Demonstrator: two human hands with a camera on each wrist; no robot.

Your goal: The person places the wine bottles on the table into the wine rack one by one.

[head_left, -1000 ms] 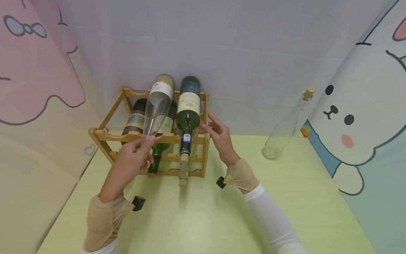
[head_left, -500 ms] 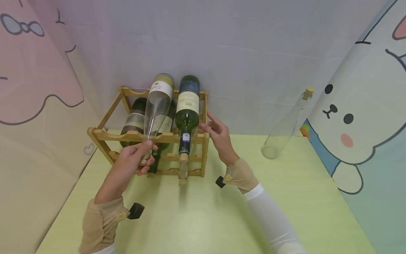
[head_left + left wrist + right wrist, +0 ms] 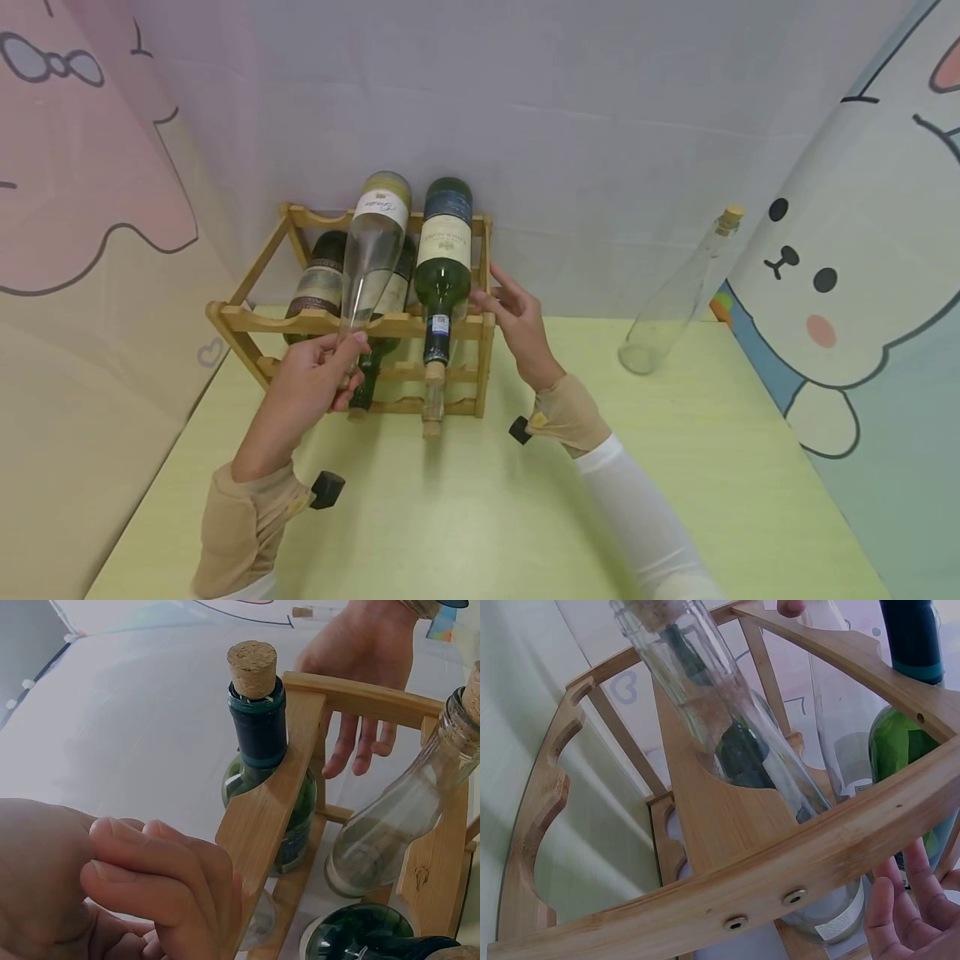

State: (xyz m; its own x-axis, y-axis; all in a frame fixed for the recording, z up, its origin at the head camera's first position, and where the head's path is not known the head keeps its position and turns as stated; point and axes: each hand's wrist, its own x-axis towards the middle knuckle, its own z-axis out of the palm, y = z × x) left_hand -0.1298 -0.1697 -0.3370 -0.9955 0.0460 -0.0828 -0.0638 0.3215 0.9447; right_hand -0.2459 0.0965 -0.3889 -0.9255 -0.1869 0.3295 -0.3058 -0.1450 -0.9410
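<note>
A wooden wine rack (image 3: 258, 318) stands on the table with bottles lying in two or more tiers. On its top tier lies a clear bottle (image 3: 373, 250) with a white label, base to the back. My left hand (image 3: 311, 379) pinches its neck between thumb and curled fingers, covering the cork. In the left wrist view that bottle is mostly hidden behind the fingers (image 3: 161, 870). Beside it rests a corked green bottle (image 3: 444, 279). My right hand (image 3: 522, 329) touches the rack's right side, fingers loosely extended; the right wrist view shows those fingers (image 3: 922, 900) close to the wooden rail.
Lower in the rack lie a dark bottle (image 3: 318, 287), a green bottle (image 3: 386, 304) and a clear corked bottle (image 3: 705, 697). Another clear corked bottle (image 3: 667, 312) stands on the pale green table (image 3: 450, 533) at right. A cloth backdrop (image 3: 600, 183) hangs behind.
The left hand slid slightly down the neck, baring the cork, then shifted to cover it again. The clear bottle has rolled a little, its label turning rightward. The right hand stays put.
</note>
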